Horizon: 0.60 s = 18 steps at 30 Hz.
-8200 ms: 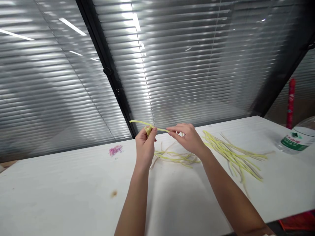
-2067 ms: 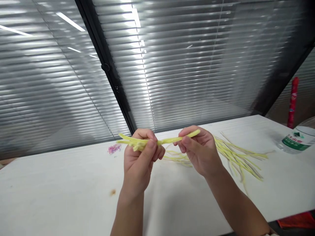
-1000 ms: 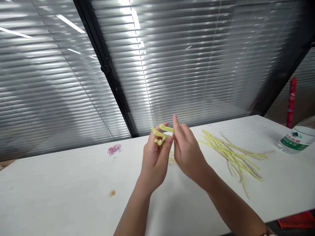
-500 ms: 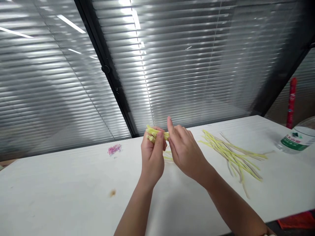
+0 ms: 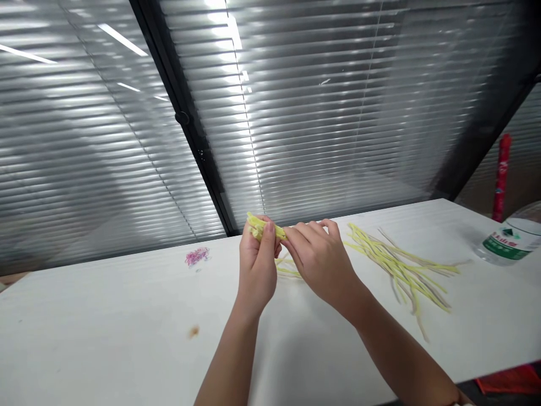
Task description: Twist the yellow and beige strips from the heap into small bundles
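A: Far left first. What is on the surface (image 5: 105, 327)?

B: A brown stain (image 5: 193, 332) and a pink-purple scribble (image 5: 196, 257), both well apart from the work.

A: Left hand (image 5: 258, 273)?

B: Raised, grip closed, thumb pressing the yellow bundle (image 5: 255, 224) against curled fingers. Several ends poke out past the thumb, slightly splayed. Risk, in my judgement: if thumb pressure eases, the strands could slide unevenly and fan out.

A: And the bundle's right end?

B: It meets the fingertips of the right hand (image 5: 324, 262). Its fingers are bunched at that end; how far that grip is open, or whether it truly pinches, I cannot tell, as the contact is hidden. A hard pull or twist there could draw one strand free or kink it.

A: Below the hands?

B: Loose strands (image 5: 289, 270) lie on the surface, partly hidden by the right hand. A low wrist could drag them.

A: Further right?

B: The larger pile (image 5: 397, 264), strands crossing, near the right forearm. A sideways elbow swing could scatter it. Then a red stick (image 5: 501, 177), upright, and a clear container (image 5: 509, 242) with a green-and-white label; tipping seems unlikely unless the arm reaches wide.
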### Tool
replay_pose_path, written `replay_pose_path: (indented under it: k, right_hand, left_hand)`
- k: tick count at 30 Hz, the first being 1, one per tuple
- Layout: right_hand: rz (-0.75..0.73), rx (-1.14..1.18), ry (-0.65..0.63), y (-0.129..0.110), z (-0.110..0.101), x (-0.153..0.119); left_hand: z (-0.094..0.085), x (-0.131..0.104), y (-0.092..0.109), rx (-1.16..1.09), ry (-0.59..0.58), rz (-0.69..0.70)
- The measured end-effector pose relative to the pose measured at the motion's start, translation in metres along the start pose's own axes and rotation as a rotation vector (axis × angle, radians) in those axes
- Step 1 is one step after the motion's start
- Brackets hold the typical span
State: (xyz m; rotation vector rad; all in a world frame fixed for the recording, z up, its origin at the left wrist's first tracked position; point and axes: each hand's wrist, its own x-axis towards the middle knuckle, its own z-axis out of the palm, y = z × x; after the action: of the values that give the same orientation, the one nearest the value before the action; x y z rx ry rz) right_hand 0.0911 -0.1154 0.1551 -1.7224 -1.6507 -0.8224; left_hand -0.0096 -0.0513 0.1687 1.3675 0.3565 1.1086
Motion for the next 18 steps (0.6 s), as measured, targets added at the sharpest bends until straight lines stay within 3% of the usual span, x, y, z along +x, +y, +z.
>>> replay_pose_path:
  k: [6,18]
  right_hand:
    - [0.009,0.025,-0.058,-0.0003,-0.0013,-0.0018]
    - [0.014,-0.002,-0.033,0.0004,0.0038,-0.0036]
  left_hand:
    - [-0.0008,0.0007,-0.0023,0.068,-0.012,0.006]
    - [0.0002,0.0019,-0.0036,0.156,-0.021,0.024]
